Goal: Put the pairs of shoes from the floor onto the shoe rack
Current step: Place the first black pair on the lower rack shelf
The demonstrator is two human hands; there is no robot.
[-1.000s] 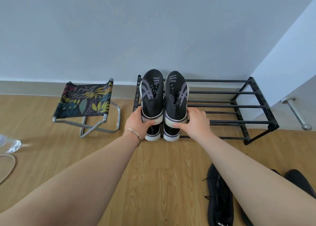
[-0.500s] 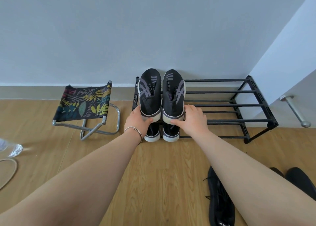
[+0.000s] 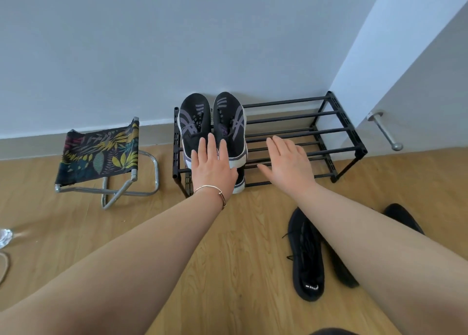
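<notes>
A pair of black sneakers with grey stripes (image 3: 212,122) rests on the top tier at the left end of the black metal shoe rack (image 3: 304,132). Under them, on the lower tier, another pair shows only its white-edged heels (image 3: 239,182). My left hand (image 3: 211,167) is open, fingers spread, in front of the heels of the top pair. My right hand (image 3: 286,165) is open over the bare bars to the right of the shoes, holding nothing. A pair of black shoes (image 3: 307,256) lies on the wooden floor at the right, partly hidden by my right arm.
A folding stool with a leaf-print seat (image 3: 98,155) stands left of the rack. A metal door stopper (image 3: 385,132) sticks out of the wall at the right. A clear bottle (image 3: 5,237) lies at the far left edge.
Both hands have let go of the striped sneakers, which now rest on the top tier. My right hand has moved right over the bare bars and my left hand has opened.
</notes>
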